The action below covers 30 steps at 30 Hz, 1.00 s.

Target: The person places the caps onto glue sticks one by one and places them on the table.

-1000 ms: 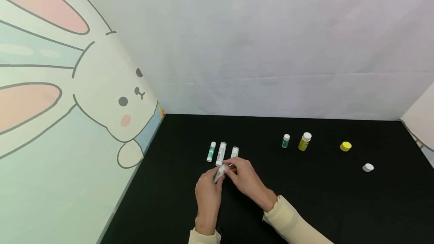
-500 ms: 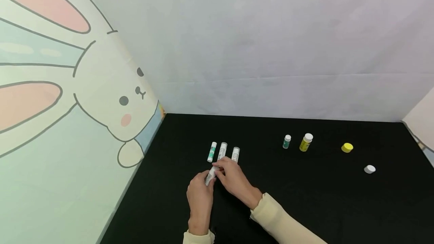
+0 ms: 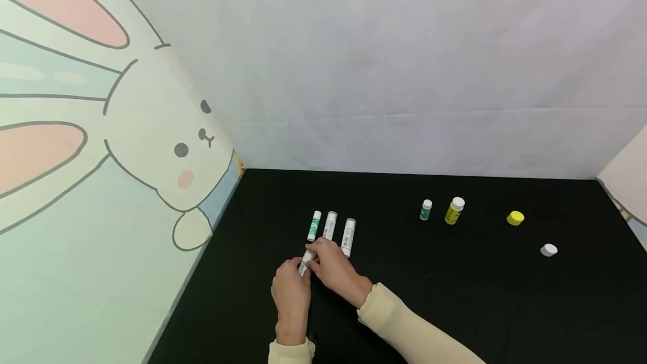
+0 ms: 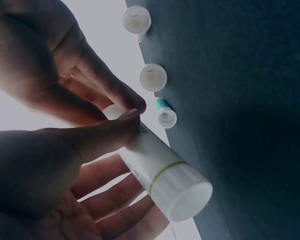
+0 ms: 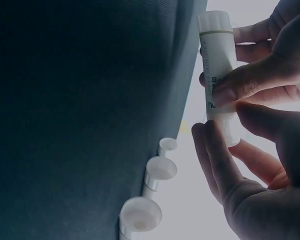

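Observation:
A white glue stick [image 3: 304, 265] is held above the black table between both hands. My left hand [image 3: 291, 296] grips its body; in the left wrist view, the thumb lies across the glue stick [image 4: 162, 175], whose hollow end points toward the camera. My right hand [image 3: 336, 269] pinches the opposite, ribbed end, as the right wrist view shows with the glue stick [image 5: 220, 65] almost upright. Just beyond the hands stand a green-and-white glue stick [image 3: 314, 226], a white glue stick [image 3: 330, 224] partly hidden by the right hand, and another white one [image 3: 348, 237].
Farther right on the black table [image 3: 485, 296] are a small green bottle [image 3: 426, 210] and a yellow bottle [image 3: 454, 212], both white-capped. A yellow cap [image 3: 515, 218] and a white cap [image 3: 548, 250] lie beyond them. A pale wall [image 3: 404, 72] rises behind the table.
Both hands have shifted left and slightly toward the person with the glue stick, keeping hold of it. The rightmost standing white glue stick has come out from behind the right hand.

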Available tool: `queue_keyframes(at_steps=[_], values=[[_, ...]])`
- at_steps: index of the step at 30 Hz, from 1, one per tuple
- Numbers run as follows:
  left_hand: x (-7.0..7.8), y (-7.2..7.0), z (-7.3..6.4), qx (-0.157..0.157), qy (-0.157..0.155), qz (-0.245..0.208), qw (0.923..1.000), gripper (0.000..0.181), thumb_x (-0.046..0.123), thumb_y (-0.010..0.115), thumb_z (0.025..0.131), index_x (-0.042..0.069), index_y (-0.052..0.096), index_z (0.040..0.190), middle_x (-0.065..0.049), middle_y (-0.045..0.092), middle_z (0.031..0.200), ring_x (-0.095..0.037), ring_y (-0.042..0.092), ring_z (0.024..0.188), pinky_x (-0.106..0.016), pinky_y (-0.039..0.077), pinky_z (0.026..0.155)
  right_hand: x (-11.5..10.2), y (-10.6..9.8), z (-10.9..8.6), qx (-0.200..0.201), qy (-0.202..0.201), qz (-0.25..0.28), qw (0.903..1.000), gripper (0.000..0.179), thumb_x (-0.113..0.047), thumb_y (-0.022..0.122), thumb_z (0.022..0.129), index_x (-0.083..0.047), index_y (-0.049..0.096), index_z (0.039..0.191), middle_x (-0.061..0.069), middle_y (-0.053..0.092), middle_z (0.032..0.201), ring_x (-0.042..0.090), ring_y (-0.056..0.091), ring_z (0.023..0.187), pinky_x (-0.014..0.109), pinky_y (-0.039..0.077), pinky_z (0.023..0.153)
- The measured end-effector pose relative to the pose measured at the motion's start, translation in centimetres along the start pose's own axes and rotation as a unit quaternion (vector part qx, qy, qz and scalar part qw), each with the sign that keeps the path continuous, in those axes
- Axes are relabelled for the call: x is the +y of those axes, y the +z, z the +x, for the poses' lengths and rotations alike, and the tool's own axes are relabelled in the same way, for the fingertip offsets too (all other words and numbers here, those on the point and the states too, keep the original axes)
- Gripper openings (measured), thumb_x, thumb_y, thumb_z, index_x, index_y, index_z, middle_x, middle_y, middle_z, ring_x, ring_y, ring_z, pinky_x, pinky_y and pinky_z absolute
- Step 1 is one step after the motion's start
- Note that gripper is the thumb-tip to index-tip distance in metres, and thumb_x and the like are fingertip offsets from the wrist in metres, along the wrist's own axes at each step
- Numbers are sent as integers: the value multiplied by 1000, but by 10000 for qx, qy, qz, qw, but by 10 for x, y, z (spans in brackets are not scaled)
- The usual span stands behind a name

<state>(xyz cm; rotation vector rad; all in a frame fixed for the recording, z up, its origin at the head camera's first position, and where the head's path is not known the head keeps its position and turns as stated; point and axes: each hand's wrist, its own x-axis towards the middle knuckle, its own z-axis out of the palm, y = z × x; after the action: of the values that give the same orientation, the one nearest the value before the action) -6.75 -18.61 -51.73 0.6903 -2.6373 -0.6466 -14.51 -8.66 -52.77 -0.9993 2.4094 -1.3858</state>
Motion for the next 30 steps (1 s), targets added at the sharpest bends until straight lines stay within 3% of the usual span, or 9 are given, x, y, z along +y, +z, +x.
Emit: queue_keyframes(at_steps=[10, 17, 23, 30], values=[[-4, 6, -2, -61, 20, 251, 9997, 18, -1, 85, 84, -3, 78, 100, -16, 67, 87, -35, 66, 72, -50, 57, 62, 2, 12, 2, -39, 179, -428, 9989, 33, -1, 76, 96, 5, 70, 128, 17, 70, 121, 28, 70, 105, 31, 59, 82], [-4, 7, -3, -113, 166, 394, 9990, 11, -3, 84, 83, -3, 78, 92, -15, 62, 80, -36, 63, 68, -50, 55, 60, 2, 15, 5, -171, 473, -324, 9982, 33, 3, 72, 98, 6, 69, 130, 20, 71, 126, 28, 74, 103, 29, 59, 79], [-3, 7, -1, -133, 114, 440, 9989, 10, -4, 84, 83, -3, 78, 90, -16, 62, 81, -37, 64, 68, -51, 55, 60, 3, 16, 6, -280, 473, -296, 9980, 34, 10, 68, 96, 8, 68, 130, 21, 73, 121, 23, 74, 95, 25, 57, 76], [-4, 10, 1, -31, 102, 497, 9987, 8, -6, 84, 83, -3, 77, 86, -16, 62, 80, -38, 65, 68, -53, 56, 60, 0, 18, 10, -404, 396, -873, 9946, 34, 7, 68, 96, 7, 68, 131, 20, 71, 120, 26, 71, 104, 30, 58, 81]])
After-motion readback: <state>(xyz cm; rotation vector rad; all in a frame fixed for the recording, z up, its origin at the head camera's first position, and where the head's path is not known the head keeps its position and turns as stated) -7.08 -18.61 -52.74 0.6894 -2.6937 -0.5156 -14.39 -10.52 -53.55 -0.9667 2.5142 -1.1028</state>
